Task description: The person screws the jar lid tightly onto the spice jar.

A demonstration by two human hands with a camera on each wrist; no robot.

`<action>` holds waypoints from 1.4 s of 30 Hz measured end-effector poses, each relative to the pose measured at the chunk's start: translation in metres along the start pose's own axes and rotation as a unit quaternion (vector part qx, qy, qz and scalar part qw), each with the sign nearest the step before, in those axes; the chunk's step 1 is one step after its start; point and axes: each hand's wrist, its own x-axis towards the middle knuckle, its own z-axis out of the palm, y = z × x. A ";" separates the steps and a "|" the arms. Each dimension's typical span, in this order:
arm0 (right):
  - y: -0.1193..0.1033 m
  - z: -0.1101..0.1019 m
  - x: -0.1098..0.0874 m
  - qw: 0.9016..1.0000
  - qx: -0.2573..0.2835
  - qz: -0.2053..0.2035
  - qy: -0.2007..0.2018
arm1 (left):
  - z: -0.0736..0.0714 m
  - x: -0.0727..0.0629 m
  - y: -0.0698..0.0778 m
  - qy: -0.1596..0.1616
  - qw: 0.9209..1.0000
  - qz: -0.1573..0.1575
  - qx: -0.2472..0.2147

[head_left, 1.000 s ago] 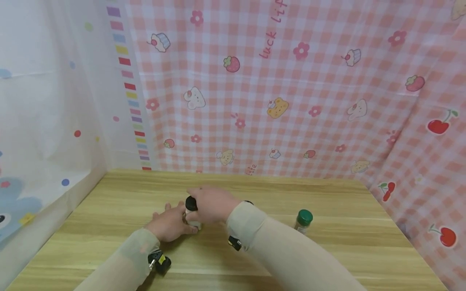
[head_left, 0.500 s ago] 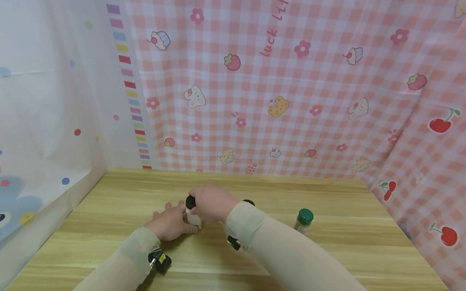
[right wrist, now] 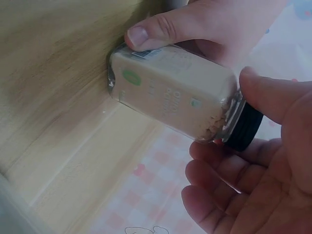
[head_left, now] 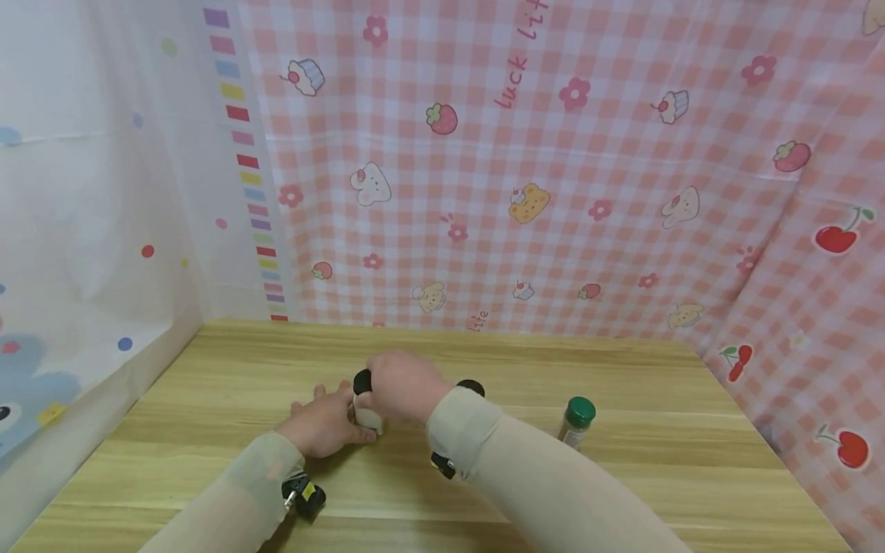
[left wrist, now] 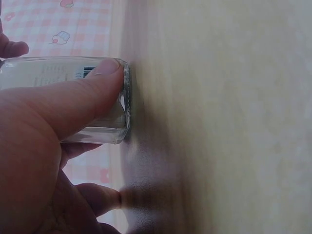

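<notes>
A clear, square-sided spice jar [right wrist: 165,92] with a pale label, a barcode and tan bits inside stands on the wooden table. My left hand [head_left: 321,426] grips its lower body, the thumb [left wrist: 97,80] pressed along one face near the base and other fingers on the far side. From above, my right hand [head_left: 408,388] pinches the jar's black cap [right wrist: 243,126] between thumb and index finger. The remaining fingers [right wrist: 204,173] of that hand hang loosely curled beside the cap. In the head view, the right hand hides part of the jar.
To the right, a small jar with a green lid [head_left: 581,412] stands on the table [head_left: 553,507]. A round black top [head_left: 472,386] shows behind the right wrist. Pink checked cloth [head_left: 484,177] hangs along the back, and a white cloth [head_left: 90,230] along the left.
My right hand has turned slightly on the cap and shifted a little right, uncovering more of the jar's label. The left hand keeps its hold in place.
</notes>
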 end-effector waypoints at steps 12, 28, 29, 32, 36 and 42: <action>0.007 0.004 0.002 1.000 -0.010 -0.020 -0.005 | 0.000 0.000 -0.002 -0.012 1.000 0.001 0.005; 0.003 -0.007 0.000 0.999 -0.019 -0.047 -0.010 | -0.001 -0.002 0.002 0.003 1.000 -0.001 0.003; 0.002 -0.007 0.000 0.999 -0.018 -0.044 -0.011 | -0.001 -0.002 0.002 0.003 1.000 -0.001 0.003; 0.002 -0.006 0.000 0.999 -0.017 -0.037 -0.010 | 0.000 -0.001 0.001 0.003 1.000 -0.001 0.003; 0.003 -0.002 0.002 1.000 -0.014 -0.024 -0.002 | 0.001 0.001 0.000 0.004 1.000 -0.002 0.000; 0.003 0.001 0.003 1.000 -0.011 -0.007 0.009 | 0.001 0.001 0.000 0.005 1.000 0.000 -0.002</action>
